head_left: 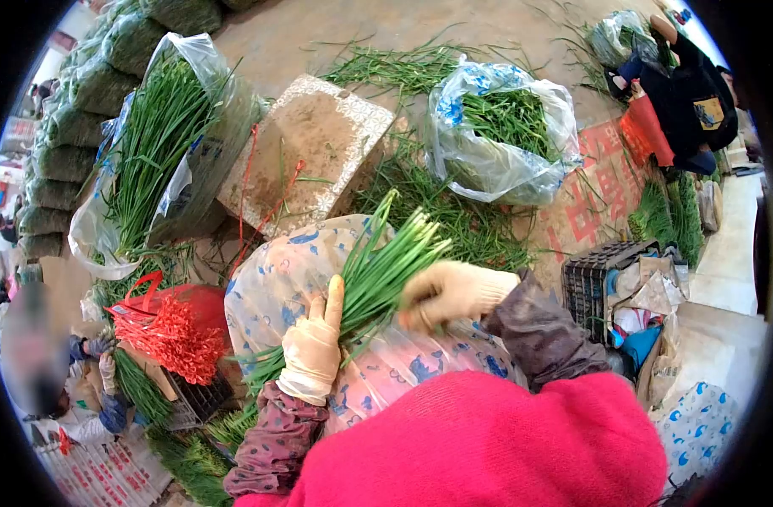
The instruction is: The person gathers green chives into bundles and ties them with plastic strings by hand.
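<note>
A bunch of long green chives (386, 270) with pale cut ends lies slantwise across my lap, on a plastic sheet with a blue print (277, 262). My left hand (312, 346), in a cream glove, is closed around the lower part of the bunch, with fingers pointing up along the stalks. My right hand (456, 294), also gloved, is at the right side of the bunch, close to the pale ends. It is smeared by motion, so its fingers and anything in them are unclear.
Chives fill an open plastic bag (163, 152) at left and another bag (505, 127) ahead. A dusty block (310, 135) stands between them. Red ties (171, 342) are at my left, a black crate (585, 279) at right. Other people (691, 101) work nearby.
</note>
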The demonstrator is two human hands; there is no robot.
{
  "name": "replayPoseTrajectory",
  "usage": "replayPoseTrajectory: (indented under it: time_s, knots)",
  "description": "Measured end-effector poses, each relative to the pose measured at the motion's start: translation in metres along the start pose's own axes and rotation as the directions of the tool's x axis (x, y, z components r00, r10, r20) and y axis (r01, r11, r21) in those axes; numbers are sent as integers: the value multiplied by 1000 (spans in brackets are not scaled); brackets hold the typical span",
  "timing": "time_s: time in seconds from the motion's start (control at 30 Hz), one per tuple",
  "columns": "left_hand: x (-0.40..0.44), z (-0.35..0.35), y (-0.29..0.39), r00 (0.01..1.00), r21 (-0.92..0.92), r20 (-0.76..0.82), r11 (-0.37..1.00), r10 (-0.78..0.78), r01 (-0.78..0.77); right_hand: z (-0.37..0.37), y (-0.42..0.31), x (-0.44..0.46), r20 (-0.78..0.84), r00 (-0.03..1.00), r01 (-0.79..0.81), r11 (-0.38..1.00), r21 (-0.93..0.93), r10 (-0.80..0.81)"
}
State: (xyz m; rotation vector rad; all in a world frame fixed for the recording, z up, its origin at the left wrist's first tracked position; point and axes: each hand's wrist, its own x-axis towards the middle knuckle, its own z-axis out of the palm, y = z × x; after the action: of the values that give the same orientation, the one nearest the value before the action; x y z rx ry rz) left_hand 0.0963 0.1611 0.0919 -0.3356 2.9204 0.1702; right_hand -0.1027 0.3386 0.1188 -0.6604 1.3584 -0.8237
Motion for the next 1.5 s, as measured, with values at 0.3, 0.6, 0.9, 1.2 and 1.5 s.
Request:
replayPoseTrajectory:
  time_s: [0.3,0.6,0.9,1.2,1.5]
  knots:
    - [8,9,-36,981,-960,191,199,-43,196,-55,27,-40,-427,893,-397,700,-594,145]
    - [-1,-22,-38,828,-637,420,-529,371,560,-38,24,33,-599,795,436,772,463,-89]
    - [-10,-3,-46,874,-692,392,-533,288,486,-62,18,26,-850,475,558,825,91,-228]
    - [-8,-10,-34,881,-783,447,-410,153,468,-38,-41,37,-643,575,-88,743,-663,-506]
    - [-17,5,-37,887,-835,444,-301,123,460,-69,3,74,-422,900,13,973,-231,-112]
